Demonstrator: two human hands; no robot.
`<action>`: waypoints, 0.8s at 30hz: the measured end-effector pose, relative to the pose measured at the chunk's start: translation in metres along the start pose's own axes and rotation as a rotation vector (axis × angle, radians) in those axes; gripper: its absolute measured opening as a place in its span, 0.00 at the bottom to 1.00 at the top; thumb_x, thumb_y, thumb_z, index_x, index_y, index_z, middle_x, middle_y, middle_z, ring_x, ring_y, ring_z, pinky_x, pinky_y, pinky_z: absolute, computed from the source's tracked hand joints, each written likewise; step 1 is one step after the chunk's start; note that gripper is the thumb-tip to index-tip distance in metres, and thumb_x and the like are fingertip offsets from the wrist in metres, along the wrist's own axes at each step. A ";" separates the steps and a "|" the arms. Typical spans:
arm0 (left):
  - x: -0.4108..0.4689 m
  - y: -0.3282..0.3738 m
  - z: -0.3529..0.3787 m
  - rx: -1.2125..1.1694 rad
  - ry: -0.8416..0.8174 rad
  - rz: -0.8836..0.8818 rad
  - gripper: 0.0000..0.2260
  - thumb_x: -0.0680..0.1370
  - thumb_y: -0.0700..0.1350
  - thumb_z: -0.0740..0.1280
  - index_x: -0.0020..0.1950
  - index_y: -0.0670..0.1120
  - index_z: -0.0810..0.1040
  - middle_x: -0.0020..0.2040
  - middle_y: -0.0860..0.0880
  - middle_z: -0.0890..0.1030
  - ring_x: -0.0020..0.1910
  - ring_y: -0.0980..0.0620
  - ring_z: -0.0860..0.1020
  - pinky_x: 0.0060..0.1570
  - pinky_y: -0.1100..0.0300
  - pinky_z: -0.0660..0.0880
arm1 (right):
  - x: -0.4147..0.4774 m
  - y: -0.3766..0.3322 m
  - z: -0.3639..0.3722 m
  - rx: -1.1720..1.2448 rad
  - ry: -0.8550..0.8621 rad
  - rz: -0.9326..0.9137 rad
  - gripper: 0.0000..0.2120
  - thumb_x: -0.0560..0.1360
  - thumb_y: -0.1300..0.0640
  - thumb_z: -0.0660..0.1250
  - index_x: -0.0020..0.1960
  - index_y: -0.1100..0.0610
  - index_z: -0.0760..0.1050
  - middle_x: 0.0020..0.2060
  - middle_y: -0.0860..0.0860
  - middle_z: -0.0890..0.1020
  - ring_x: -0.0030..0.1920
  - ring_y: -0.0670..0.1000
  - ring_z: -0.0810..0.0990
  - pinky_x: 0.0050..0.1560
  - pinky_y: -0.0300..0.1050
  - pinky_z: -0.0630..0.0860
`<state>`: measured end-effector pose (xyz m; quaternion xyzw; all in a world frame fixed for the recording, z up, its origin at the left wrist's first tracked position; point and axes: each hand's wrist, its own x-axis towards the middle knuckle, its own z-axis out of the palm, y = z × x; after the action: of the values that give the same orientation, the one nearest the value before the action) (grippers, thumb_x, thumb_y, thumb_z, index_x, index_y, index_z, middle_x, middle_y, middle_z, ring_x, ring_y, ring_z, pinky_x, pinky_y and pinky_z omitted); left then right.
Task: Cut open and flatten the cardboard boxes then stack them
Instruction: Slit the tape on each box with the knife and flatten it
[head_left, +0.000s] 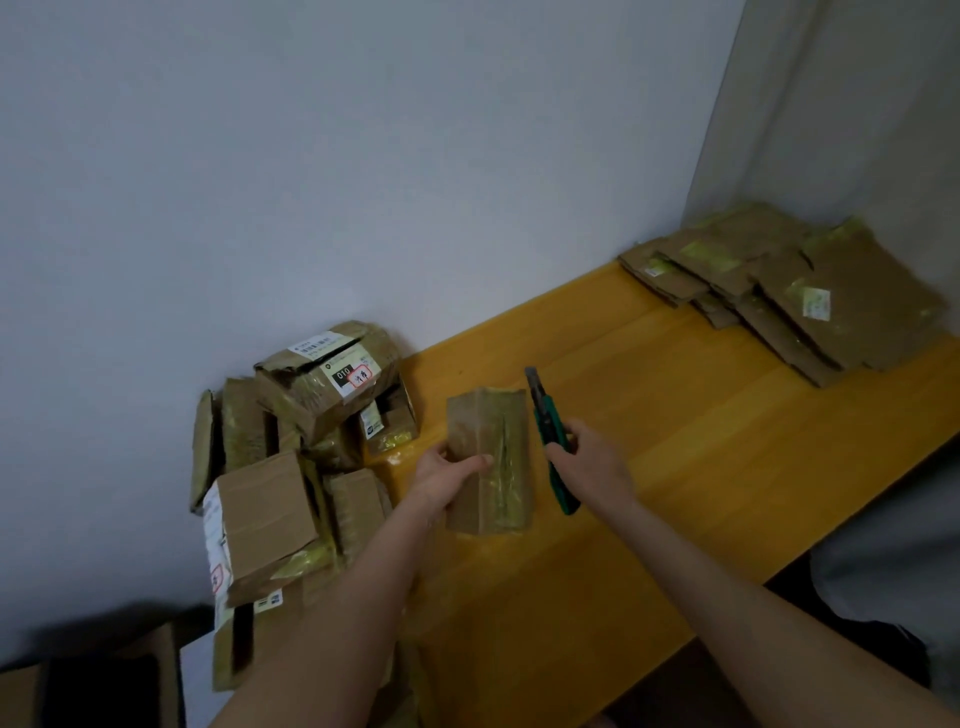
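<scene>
Left hand (448, 475) holds the box (491, 431); right hand (592, 462) grips a green knife (543, 418).
The left fingers curl round the box's left side, and it rests on the table (675, 441). It looks light and hollow, with probably slippery tape, so hold bare cardboard away from the seam. On the pile (270, 499) to the left, one label (353, 371) reads "010". The stack (841, 306) lies far right.

Worn on the head, wide-angle, looking forward and down onto the glossy yellow wooden table (701, 441). Tilted, with the plain white wall (363, 156) filling the upper half. Close above the table's near end; heaped taped brown cardboard boxes (332, 389) low left, flattened brown cardboard sheets (852, 301) far right in the corner.
</scene>
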<state>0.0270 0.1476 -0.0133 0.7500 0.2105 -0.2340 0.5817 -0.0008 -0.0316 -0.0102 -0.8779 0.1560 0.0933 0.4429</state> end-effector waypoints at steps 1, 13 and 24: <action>-0.002 0.003 -0.001 -0.005 0.015 0.015 0.31 0.72 0.45 0.75 0.72 0.43 0.67 0.62 0.44 0.77 0.51 0.49 0.75 0.51 0.54 0.73 | -0.006 -0.002 -0.005 -0.079 0.016 -0.063 0.18 0.80 0.51 0.61 0.69 0.51 0.68 0.41 0.45 0.75 0.33 0.44 0.75 0.26 0.35 0.67; -0.009 0.015 0.014 -0.082 0.030 -0.005 0.26 0.73 0.47 0.74 0.67 0.41 0.70 0.54 0.47 0.77 0.50 0.48 0.76 0.48 0.52 0.74 | -0.022 -0.030 -0.028 -0.432 -0.043 -0.239 0.28 0.80 0.48 0.59 0.77 0.47 0.56 0.40 0.48 0.78 0.31 0.46 0.72 0.26 0.38 0.65; 0.000 0.015 0.022 -0.027 0.088 0.030 0.25 0.73 0.49 0.74 0.65 0.40 0.73 0.58 0.44 0.79 0.50 0.47 0.77 0.48 0.51 0.75 | -0.023 -0.039 -0.037 -0.740 -0.141 -0.256 0.22 0.79 0.47 0.58 0.70 0.54 0.67 0.48 0.52 0.79 0.43 0.53 0.77 0.35 0.44 0.71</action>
<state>0.0338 0.1232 -0.0068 0.7546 0.2279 -0.1892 0.5855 -0.0073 -0.0349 0.0480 -0.9820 -0.0298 0.1471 0.1143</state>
